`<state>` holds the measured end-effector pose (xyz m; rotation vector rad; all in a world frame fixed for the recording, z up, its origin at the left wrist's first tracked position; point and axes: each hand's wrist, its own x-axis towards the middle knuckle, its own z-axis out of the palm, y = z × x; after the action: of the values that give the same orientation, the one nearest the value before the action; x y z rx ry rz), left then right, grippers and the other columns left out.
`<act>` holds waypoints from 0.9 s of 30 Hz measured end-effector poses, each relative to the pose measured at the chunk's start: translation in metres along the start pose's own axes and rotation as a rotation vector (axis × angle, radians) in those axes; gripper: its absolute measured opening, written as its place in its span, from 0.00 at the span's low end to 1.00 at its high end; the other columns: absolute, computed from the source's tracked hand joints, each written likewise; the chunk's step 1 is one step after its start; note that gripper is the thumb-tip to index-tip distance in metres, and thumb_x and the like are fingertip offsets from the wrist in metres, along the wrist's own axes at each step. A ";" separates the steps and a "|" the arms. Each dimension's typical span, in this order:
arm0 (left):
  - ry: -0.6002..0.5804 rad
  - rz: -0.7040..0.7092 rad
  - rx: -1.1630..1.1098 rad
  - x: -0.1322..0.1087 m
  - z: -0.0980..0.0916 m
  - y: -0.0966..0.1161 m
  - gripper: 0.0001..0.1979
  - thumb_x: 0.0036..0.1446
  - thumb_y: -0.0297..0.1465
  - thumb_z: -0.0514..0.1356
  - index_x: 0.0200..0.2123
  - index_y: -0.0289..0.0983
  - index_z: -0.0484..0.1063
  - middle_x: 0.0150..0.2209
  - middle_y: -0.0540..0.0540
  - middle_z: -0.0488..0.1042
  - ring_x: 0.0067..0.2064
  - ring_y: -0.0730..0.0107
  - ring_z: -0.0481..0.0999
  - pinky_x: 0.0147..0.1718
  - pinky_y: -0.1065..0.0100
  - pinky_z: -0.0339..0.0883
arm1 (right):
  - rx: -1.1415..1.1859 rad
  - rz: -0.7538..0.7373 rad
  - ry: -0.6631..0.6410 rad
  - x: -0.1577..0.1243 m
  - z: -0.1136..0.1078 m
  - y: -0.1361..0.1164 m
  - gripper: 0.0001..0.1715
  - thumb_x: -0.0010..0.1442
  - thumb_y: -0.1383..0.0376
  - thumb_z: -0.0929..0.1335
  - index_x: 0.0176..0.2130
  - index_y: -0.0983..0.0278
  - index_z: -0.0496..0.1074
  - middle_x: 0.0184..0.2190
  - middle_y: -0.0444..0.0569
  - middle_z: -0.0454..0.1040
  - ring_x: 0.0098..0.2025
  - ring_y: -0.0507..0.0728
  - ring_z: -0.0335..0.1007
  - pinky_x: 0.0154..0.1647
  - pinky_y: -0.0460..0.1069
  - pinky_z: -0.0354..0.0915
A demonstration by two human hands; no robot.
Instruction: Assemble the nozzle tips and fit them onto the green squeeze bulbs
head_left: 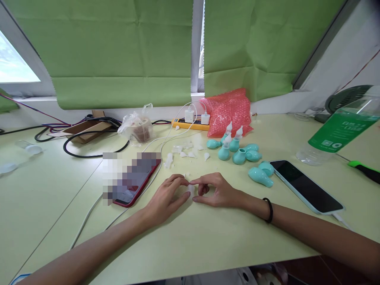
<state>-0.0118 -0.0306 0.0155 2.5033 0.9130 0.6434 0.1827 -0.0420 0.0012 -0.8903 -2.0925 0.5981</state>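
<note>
My left hand (169, 198) and my right hand (218, 190) meet at the middle of the table. Between their fingertips stands a small translucent plastic piece (191, 191), pinched from both sides; its exact shape is partly covered by the fingers. Just beyond lie several loose translucent tips and caps (191, 153), and a clear small tube (169, 160). To their right are several teal squeeze bulbs (239, 156). Some of these stand upright with translucent nozzles (227, 140) fitted; others lie on their sides.
A phone in a red case (139, 178) lies left of my hands, a black-screened phone (307, 186) right. Behind are a power strip (190, 124), pink bubble wrap (228, 113), a tape roll in plastic (138, 128) and black cables (86, 154). A green-labelled bottle (341, 126) tilts at right.
</note>
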 end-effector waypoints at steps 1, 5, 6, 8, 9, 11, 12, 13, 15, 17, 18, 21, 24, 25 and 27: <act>-0.003 0.000 -0.003 0.000 0.000 0.000 0.10 0.56 0.31 0.49 0.41 0.37 0.62 0.43 0.44 0.65 0.46 0.68 0.65 0.45 0.66 0.59 | -0.020 -0.015 0.007 0.000 0.001 0.001 0.19 0.46 0.63 0.69 0.40 0.66 0.70 0.20 0.44 0.70 0.21 0.48 0.65 0.25 0.44 0.64; -0.012 -0.007 -0.008 0.001 -0.001 0.000 0.10 0.57 0.30 0.48 0.41 0.37 0.62 0.43 0.44 0.65 0.50 0.67 0.63 0.46 0.66 0.58 | -0.087 -0.067 0.034 0.000 0.003 0.004 0.16 0.48 0.64 0.68 0.39 0.66 0.69 0.19 0.43 0.69 0.20 0.48 0.63 0.24 0.43 0.62; -0.007 -0.010 -0.006 0.001 -0.001 0.000 0.10 0.57 0.30 0.48 0.41 0.37 0.63 0.44 0.43 0.65 0.50 0.67 0.62 0.46 0.66 0.59 | -0.102 -0.083 0.038 0.000 0.003 0.004 0.16 0.48 0.64 0.68 0.39 0.67 0.70 0.19 0.43 0.69 0.20 0.48 0.63 0.24 0.43 0.62; 0.003 -0.006 0.000 0.000 -0.001 0.001 0.10 0.56 0.30 0.48 0.42 0.37 0.63 0.44 0.43 0.65 0.50 0.67 0.62 0.46 0.66 0.59 | -0.137 -0.118 0.045 0.000 0.003 0.004 0.16 0.48 0.64 0.68 0.39 0.68 0.70 0.19 0.44 0.69 0.21 0.48 0.63 0.25 0.43 0.62; 0.005 0.000 0.004 0.000 -0.001 0.001 0.10 0.56 0.30 0.49 0.42 0.37 0.63 0.43 0.42 0.66 0.50 0.66 0.62 0.45 0.65 0.60 | -0.152 -0.133 0.046 0.000 0.003 0.004 0.16 0.49 0.64 0.68 0.39 0.68 0.70 0.19 0.44 0.69 0.21 0.48 0.64 0.25 0.43 0.62; 0.009 0.019 0.013 -0.001 -0.001 0.002 0.11 0.53 0.30 0.51 0.42 0.37 0.63 0.42 0.42 0.67 0.51 0.65 0.61 0.45 0.64 0.61 | -0.176 -0.151 0.041 0.000 0.002 0.003 0.16 0.49 0.64 0.68 0.39 0.69 0.70 0.19 0.44 0.69 0.21 0.48 0.64 0.25 0.43 0.61; 0.012 0.030 0.018 -0.001 -0.001 0.002 0.12 0.52 0.30 0.53 0.41 0.37 0.63 0.41 0.42 0.67 0.51 0.64 0.61 0.45 0.64 0.61 | -0.185 -0.155 0.042 0.000 0.002 0.003 0.15 0.49 0.64 0.68 0.38 0.69 0.70 0.19 0.44 0.69 0.21 0.48 0.64 0.25 0.43 0.61; 0.018 0.037 0.023 -0.001 0.000 0.001 0.13 0.50 0.30 0.54 0.41 0.37 0.63 0.41 0.42 0.67 0.51 0.63 0.61 0.45 0.63 0.61 | -0.192 -0.158 0.046 0.001 0.002 0.002 0.15 0.49 0.63 0.68 0.38 0.69 0.70 0.18 0.44 0.69 0.21 0.48 0.64 0.25 0.43 0.61; 0.038 0.049 0.032 -0.001 0.002 0.000 0.13 0.49 0.30 0.55 0.40 0.36 0.63 0.40 0.42 0.68 0.52 0.62 0.60 0.45 0.63 0.61 | -0.204 -0.163 0.049 0.002 0.002 0.002 0.15 0.50 0.62 0.67 0.38 0.69 0.70 0.18 0.44 0.69 0.21 0.48 0.64 0.25 0.43 0.61; 0.057 0.054 0.038 -0.001 0.004 -0.002 0.12 0.50 0.30 0.54 0.40 0.36 0.64 0.40 0.42 0.68 0.52 0.63 0.60 0.45 0.63 0.62 | -0.218 -0.168 0.052 0.002 0.002 0.003 0.15 0.51 0.62 0.67 0.38 0.69 0.70 0.18 0.44 0.69 0.21 0.48 0.63 0.24 0.43 0.60; 0.065 0.053 0.041 -0.001 0.005 -0.003 0.11 0.50 0.30 0.54 0.40 0.36 0.65 0.41 0.42 0.68 0.51 0.63 0.61 0.45 0.63 0.62 | -0.222 -0.169 0.051 0.002 0.003 0.003 0.15 0.51 0.62 0.67 0.38 0.69 0.70 0.18 0.44 0.68 0.20 0.48 0.63 0.24 0.43 0.60; 0.084 0.058 0.047 -0.002 0.006 -0.005 0.12 0.50 0.30 0.54 0.40 0.37 0.65 0.42 0.42 0.67 0.50 0.63 0.62 0.43 0.63 0.63 | -0.218 -0.163 0.046 0.001 0.003 0.003 0.15 0.51 0.62 0.67 0.38 0.69 0.70 0.18 0.44 0.68 0.21 0.48 0.63 0.25 0.43 0.60; 0.080 0.074 0.058 -0.001 0.005 -0.005 0.13 0.49 0.29 0.55 0.40 0.36 0.65 0.39 0.43 0.69 0.50 0.61 0.62 0.43 0.62 0.63 | -0.198 -0.131 0.035 0.000 0.003 0.002 0.15 0.49 0.63 0.67 0.38 0.68 0.69 0.19 0.43 0.68 0.21 0.48 0.63 0.26 0.44 0.61; 0.073 0.078 0.063 -0.001 0.005 -0.004 0.13 0.49 0.29 0.55 0.40 0.36 0.65 0.38 0.43 0.70 0.50 0.60 0.62 0.43 0.61 0.63 | -0.193 -0.116 0.034 -0.001 0.003 0.002 0.15 0.49 0.63 0.68 0.38 0.68 0.68 0.19 0.43 0.67 0.22 0.48 0.63 0.26 0.44 0.61; 0.067 0.079 0.073 -0.001 0.005 -0.004 0.13 0.48 0.29 0.55 0.40 0.36 0.65 0.38 0.44 0.70 0.50 0.59 0.61 0.43 0.60 0.63 | -0.191 -0.091 0.029 -0.001 0.003 0.001 0.15 0.48 0.62 0.68 0.36 0.68 0.67 0.19 0.42 0.66 0.21 0.48 0.62 0.26 0.44 0.60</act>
<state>-0.0115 -0.0296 0.0095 2.6077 0.8797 0.7350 0.1816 -0.0421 -0.0017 -0.8980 -2.1772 0.3403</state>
